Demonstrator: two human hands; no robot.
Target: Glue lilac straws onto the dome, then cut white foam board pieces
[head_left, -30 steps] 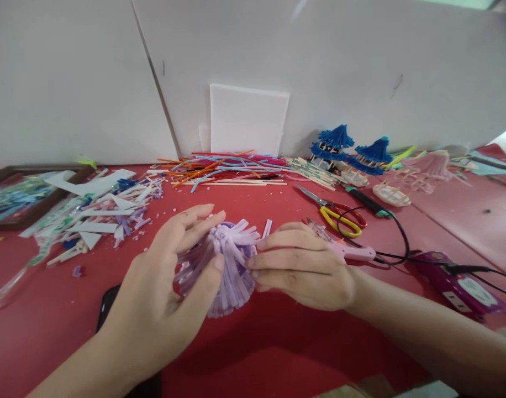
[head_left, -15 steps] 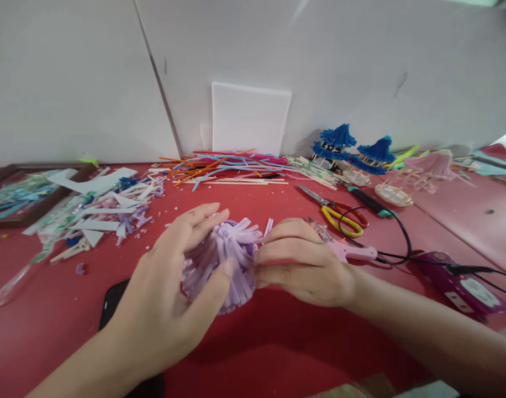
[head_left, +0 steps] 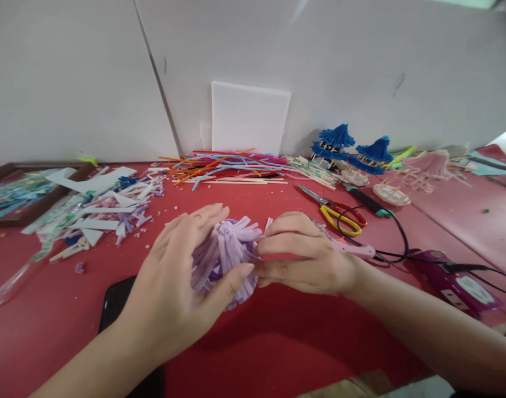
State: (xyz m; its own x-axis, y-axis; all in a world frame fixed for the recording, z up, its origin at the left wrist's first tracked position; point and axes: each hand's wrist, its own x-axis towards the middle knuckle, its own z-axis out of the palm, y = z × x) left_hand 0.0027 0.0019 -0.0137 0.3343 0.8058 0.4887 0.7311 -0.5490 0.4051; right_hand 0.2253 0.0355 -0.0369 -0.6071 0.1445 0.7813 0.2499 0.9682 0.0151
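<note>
A light purple pavilion-like model (head_left: 225, 243) of fuzzy pipe-cleaner strips stands in the middle of view, its strips fanning down from a gathered top. My left hand (head_left: 170, 271) curves round its left side, with the thumb across the front and the fingers behind. At its right edge, my right hand (head_left: 305, 257) is closed with fingertips pinched on the ends of the purple strips. Those fingers partly hide what they grip. Just beyond that hand lies a pink glue gun (head_left: 356, 250), its front end covered by the hand.
Scissors (head_left: 340, 218) with yellow and red handles lie right of centre. Coloured pipe cleaners (head_left: 236, 166) are piled at the back. Blue pavilion models (head_left: 335, 142) stand at back right. Paper scraps (head_left: 99, 224) lie left, near a black phone (head_left: 116, 301). A purple power strip (head_left: 456, 282) trails cables.
The purple model has turned and tilted slightly, shifting a little right. My left thumb has moved right across its front; my right hand stays at its right edge, slightly higher.
</note>
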